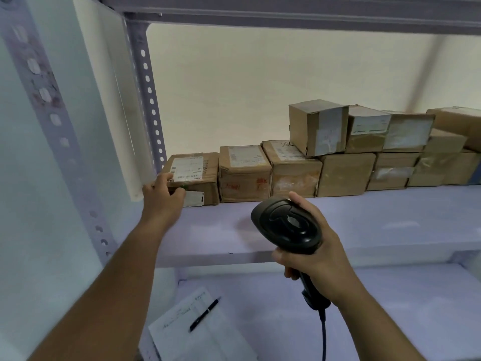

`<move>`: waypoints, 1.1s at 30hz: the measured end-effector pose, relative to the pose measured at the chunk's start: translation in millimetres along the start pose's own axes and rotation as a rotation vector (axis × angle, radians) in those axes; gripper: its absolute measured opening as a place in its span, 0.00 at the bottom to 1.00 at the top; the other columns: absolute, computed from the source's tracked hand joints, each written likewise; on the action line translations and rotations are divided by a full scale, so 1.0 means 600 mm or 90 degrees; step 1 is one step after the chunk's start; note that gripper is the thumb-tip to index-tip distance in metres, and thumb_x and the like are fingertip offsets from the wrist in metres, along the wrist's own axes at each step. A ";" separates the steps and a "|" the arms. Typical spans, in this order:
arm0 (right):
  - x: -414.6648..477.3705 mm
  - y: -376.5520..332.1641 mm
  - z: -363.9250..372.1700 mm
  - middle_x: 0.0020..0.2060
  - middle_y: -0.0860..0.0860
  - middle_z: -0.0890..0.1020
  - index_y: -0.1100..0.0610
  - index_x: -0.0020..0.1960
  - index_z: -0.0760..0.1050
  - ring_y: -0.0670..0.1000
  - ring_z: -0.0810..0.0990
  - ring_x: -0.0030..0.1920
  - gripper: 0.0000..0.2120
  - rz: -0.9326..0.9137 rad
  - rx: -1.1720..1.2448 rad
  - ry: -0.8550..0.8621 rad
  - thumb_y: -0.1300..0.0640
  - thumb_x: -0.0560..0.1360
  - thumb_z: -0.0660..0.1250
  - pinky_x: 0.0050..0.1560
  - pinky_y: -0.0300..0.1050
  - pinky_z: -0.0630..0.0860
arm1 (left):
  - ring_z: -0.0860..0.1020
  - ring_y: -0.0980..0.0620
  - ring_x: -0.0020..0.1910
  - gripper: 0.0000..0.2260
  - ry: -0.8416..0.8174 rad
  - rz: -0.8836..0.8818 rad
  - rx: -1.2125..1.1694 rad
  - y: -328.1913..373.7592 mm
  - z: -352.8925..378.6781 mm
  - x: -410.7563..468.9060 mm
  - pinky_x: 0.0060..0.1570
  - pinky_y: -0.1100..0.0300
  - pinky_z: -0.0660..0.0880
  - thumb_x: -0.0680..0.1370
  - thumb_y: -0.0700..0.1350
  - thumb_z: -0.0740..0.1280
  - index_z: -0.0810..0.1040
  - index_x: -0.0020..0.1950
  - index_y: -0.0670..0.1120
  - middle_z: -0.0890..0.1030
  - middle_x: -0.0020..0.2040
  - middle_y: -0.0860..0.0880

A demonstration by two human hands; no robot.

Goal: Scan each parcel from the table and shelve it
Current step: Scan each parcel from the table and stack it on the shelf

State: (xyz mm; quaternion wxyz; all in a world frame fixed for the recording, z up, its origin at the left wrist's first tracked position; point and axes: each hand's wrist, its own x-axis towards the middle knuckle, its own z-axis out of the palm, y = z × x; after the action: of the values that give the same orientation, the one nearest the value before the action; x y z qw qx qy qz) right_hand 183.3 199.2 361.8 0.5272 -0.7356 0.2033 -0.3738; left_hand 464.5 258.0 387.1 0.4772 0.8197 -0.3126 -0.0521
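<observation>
While the left hand (164, 194) curls its fingers round the near corner of the end parcel (205, 178), which sits on the shelf (364, 217) at the left end of the row, the right hand (320, 254) is clamped round the scanner (286, 225), lower and to the right. I'd worry the box catches the upright post (152, 105) just left of that hand, or shoves the neighbouring parcel (244, 175) on its right askew; the cord (323, 334) could snag too. The white label (186, 169) just above the fingers carries barcodes, too blurred to read; the red scrawl (233, 187) on the neighbour is illegible as well
</observation>
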 end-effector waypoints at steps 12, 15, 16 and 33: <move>-0.058 -0.017 -0.057 0.59 0.46 0.77 0.34 0.67 0.68 0.58 0.79 0.29 0.42 -0.005 -0.001 0.049 0.73 0.67 0.75 0.33 0.50 0.80 | 0.57 0.41 0.73 0.36 0.096 0.081 0.091 0.024 0.002 -0.067 0.68 0.47 0.62 0.74 0.48 0.72 0.57 0.77 0.51 0.56 0.75 0.41; -0.088 -0.019 -0.080 0.58 0.47 0.78 0.34 0.66 0.68 0.56 0.79 0.29 0.43 0.001 0.000 0.049 0.73 0.67 0.74 0.33 0.49 0.80 | 0.59 0.44 0.72 0.33 0.145 0.180 0.095 0.041 0.014 -0.120 0.69 0.49 0.62 0.74 0.49 0.72 0.62 0.75 0.46 0.61 0.73 0.42; -0.099 -0.022 -0.089 0.58 0.48 0.78 0.34 0.66 0.68 0.56 0.79 0.29 0.43 0.004 0.002 0.048 0.73 0.67 0.74 0.32 0.48 0.79 | 0.61 0.44 0.72 0.31 0.151 0.207 0.085 0.047 0.022 -0.142 0.69 0.50 0.63 0.74 0.48 0.72 0.64 0.73 0.44 0.63 0.72 0.42; -0.387 -0.028 -0.340 0.56 0.51 0.80 0.37 0.67 0.67 0.55 0.78 0.28 0.41 0.060 -0.015 0.194 0.73 0.67 0.74 0.30 0.48 0.78 | 0.71 0.46 0.62 0.28 -0.062 0.308 -0.052 0.183 0.311 -0.555 0.60 0.48 0.73 0.74 0.47 0.73 0.67 0.70 0.46 0.69 0.65 0.46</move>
State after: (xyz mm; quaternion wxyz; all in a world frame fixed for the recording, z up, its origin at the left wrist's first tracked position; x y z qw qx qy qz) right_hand -122.1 239.0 333.4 0.4986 -0.6660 0.3194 -0.4536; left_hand 76.0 266.6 305.2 0.4928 0.6976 -0.5199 0.0119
